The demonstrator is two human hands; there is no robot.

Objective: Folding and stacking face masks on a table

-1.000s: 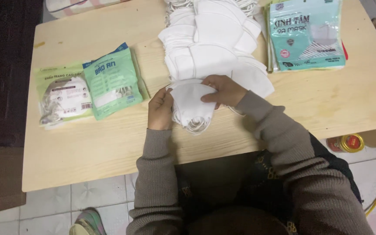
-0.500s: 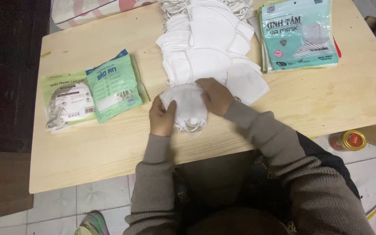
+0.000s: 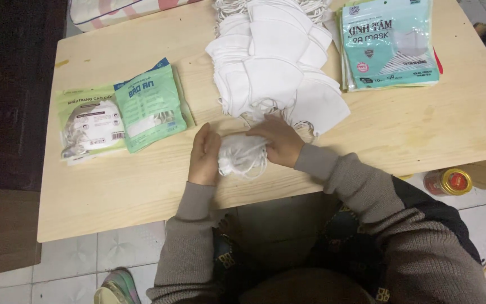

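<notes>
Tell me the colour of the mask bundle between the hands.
White, elastic loops included; the mask bundle shows clearly in the head view.

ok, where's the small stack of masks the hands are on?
In the head view, the small stack of white masks sits near the table's front edge, pressed between left hand and right hand, just below the big mask pile.
</notes>
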